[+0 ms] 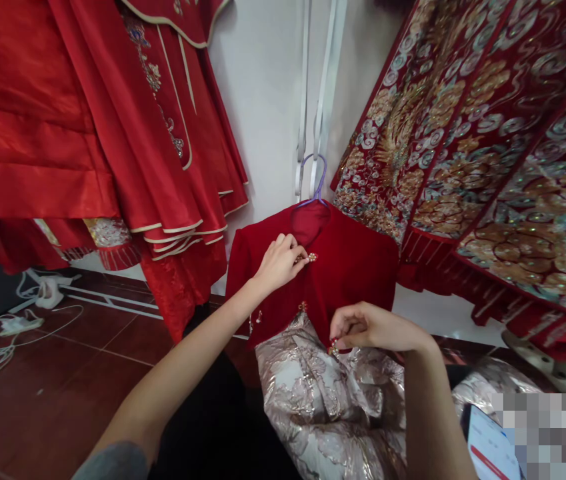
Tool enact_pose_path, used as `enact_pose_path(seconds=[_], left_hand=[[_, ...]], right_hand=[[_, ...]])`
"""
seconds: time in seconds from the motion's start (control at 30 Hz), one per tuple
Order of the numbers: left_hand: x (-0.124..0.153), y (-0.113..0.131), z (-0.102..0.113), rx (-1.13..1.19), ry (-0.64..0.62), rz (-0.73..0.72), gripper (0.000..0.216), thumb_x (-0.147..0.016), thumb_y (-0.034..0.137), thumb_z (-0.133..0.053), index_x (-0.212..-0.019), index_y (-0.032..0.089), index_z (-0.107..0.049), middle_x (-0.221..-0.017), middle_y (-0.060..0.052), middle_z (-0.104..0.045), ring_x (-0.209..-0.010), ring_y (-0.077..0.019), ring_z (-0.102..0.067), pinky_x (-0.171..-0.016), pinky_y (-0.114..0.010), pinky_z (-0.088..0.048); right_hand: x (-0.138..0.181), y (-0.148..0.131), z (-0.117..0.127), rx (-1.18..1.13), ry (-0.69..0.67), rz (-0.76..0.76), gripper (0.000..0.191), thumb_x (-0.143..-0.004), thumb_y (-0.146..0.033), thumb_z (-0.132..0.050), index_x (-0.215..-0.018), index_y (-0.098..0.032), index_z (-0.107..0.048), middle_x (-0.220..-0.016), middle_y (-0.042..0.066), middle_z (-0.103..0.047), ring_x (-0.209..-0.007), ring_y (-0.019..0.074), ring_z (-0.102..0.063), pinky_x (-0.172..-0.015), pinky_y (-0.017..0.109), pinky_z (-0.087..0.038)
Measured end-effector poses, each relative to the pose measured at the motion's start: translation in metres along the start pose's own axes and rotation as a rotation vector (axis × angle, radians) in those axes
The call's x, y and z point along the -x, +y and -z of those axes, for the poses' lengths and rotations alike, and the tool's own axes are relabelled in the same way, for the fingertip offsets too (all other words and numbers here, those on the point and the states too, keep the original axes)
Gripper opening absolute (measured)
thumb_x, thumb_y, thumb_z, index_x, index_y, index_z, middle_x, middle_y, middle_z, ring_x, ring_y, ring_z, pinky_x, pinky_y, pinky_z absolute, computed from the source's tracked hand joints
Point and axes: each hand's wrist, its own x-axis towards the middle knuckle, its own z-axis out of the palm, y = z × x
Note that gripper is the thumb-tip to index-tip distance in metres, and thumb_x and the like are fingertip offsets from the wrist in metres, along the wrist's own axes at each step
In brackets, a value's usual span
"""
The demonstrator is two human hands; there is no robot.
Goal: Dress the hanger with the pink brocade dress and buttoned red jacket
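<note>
A short red velvet jacket (357, 273) hangs in front of me from a purple hanger (321, 179), over a shiny silver-and-gold patterned skirt (307, 393). My left hand (283, 259) is closed in a pinch at the jacket's neck, on a small gold-and-red beaded ornament (313, 257). Lower down, at the jacket's right front hem, my right hand (363, 327) pinches another beaded ornament (333, 347). Between the hands a third red-and-gold ornament (303, 307) sits at the lower front edge. Pale dangling beads (259, 317) show near the left hem.
Red garments with gold piping (173, 133) hang at left. A densely embroidered red garment (463, 153) hangs at right. White straps (313, 100) run up the wall. Cables and a power strip (20, 325) lie on the tiled floor. A lit phone (487, 443) lies at lower right.
</note>
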Motion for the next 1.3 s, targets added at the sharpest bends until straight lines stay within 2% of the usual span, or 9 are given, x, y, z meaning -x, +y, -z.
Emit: enact_pose_path(seconds=[0.13, 0.33, 0.5, 0.63, 0.7, 0.87, 1.0, 1.13, 1.3], left_hand=[[-0.008, -0.006, 0.003, 0.05, -0.013, -0.196, 0.016, -0.086, 0.031, -0.052, -0.09, 0.019, -0.062, -0.093, -0.004, -0.059, -0.095, -0.0192, -0.05, -0.098, -0.042, -0.032], [-0.011, -0.01, 0.001, 0.0, -0.007, -0.324, 0.016, -0.089, 0.025, -0.044, -0.088, 0.019, -0.058, -0.073, 0.001, -0.059, -0.075, -0.0135, -0.055, -0.111, -0.047, -0.017], [-0.015, -0.013, -0.006, -0.113, 0.002, -0.406, 0.022, -0.092, 0.022, -0.038, -0.086, 0.019, -0.059, -0.072, 0.001, -0.058, -0.074, -0.014, -0.056, -0.112, -0.049, -0.016], [-0.021, -0.019, -0.012, -0.2, -0.062, -0.414, 0.023, -0.093, 0.022, -0.036, -0.095, 0.016, -0.058, -0.087, -0.005, -0.063, -0.086, -0.0178, -0.059, -0.108, -0.047, -0.024], [-0.024, -0.022, -0.012, -0.288, -0.1, -0.387, 0.024, -0.09, 0.019, -0.036, -0.099, 0.012, -0.058, -0.098, -0.011, -0.062, -0.094, -0.0221, -0.057, -0.1, -0.045, -0.032], [-0.024, -0.028, 0.006, -0.376, -0.163, -0.336, 0.026, -0.085, 0.019, -0.04, -0.1, 0.009, -0.059, -0.099, -0.017, -0.06, -0.089, -0.0262, -0.056, -0.088, -0.042, -0.036], [-0.009, -0.039, 0.024, -0.323, -0.188, -0.301, 0.023, -0.084, 0.019, -0.041, -0.084, 0.013, -0.063, -0.08, -0.014, -0.063, -0.082, -0.0248, -0.056, -0.098, -0.044, -0.03], [0.01, -0.056, 0.032, -0.131, -0.242, -0.239, 0.023, -0.078, 0.015, -0.046, -0.065, 0.021, -0.063, -0.051, -0.006, -0.055, -0.078, -0.0247, -0.053, -0.106, -0.049, -0.023], [0.007, -0.075, 0.046, -0.076, -0.229, -0.185, 0.027, -0.069, 0.013, -0.048, -0.048, 0.026, -0.057, -0.04, -0.004, -0.041, -0.084, -0.0254, -0.051, -0.111, -0.051, -0.016]], right_hand=[[0.013, -0.003, 0.006, 0.033, 0.062, 0.016, 0.025, -0.077, -0.036, -0.068, -0.092, -0.016, -0.065, -0.088, 0.005, -0.07, -0.082, 0.0147, -0.064, -0.077, 0.029, -0.049], [0.007, 0.0, 0.009, 0.088, 0.417, 0.132, 0.026, -0.081, -0.041, -0.062, -0.097, -0.02, -0.063, -0.103, 0.006, -0.067, -0.1, 0.0185, -0.062, -0.094, 0.037, -0.047], [-0.035, 0.0, 0.0, 0.059, 0.831, 0.364, 0.028, -0.081, -0.041, -0.062, -0.101, -0.022, -0.061, -0.112, 0.006, -0.064, -0.111, 0.0199, -0.058, -0.105, 0.04, -0.04], [-0.089, -0.023, -0.007, -0.03, 0.885, 0.58, 0.042, -0.086, -0.049, -0.052, -0.12, -0.023, -0.051, -0.129, 0.009, -0.055, -0.122, 0.0204, -0.05, -0.108, 0.038, -0.037], [-0.114, -0.037, -0.009, 0.007, 0.869, 0.495, 0.06, -0.085, -0.056, -0.047, -0.134, -0.023, -0.039, -0.143, 0.011, -0.04, -0.134, 0.0234, -0.035, -0.112, 0.042, -0.029], [-0.133, -0.045, -0.01, 0.128, 0.996, -0.063, 0.106, -0.075, -0.071, -0.047, -0.144, 0.002, -0.012, -0.148, 0.032, -0.014, -0.14, 0.0433, -0.006, -0.109, 0.061, -0.012], [-0.112, -0.015, -0.004, 0.341, 1.187, 0.017, 0.101, -0.078, -0.067, -0.046, -0.142, 0.003, -0.012, -0.146, 0.034, -0.018, -0.138, 0.0428, -0.015, -0.108, 0.057, -0.018], [-0.085, 0.012, 0.013, 0.49, 1.17, 0.042, 0.087, -0.084, -0.064, -0.038, -0.14, 0.001, -0.021, -0.137, 0.031, -0.037, -0.13, 0.037, -0.037, -0.105, 0.049, -0.03], [-0.06, 0.016, 0.046, 0.691, 1.21, 0.027, 0.073, -0.089, -0.056, -0.034, -0.134, 0.001, -0.033, -0.13, 0.03, -0.047, -0.124, 0.0356, -0.045, -0.101, 0.046, -0.036]])
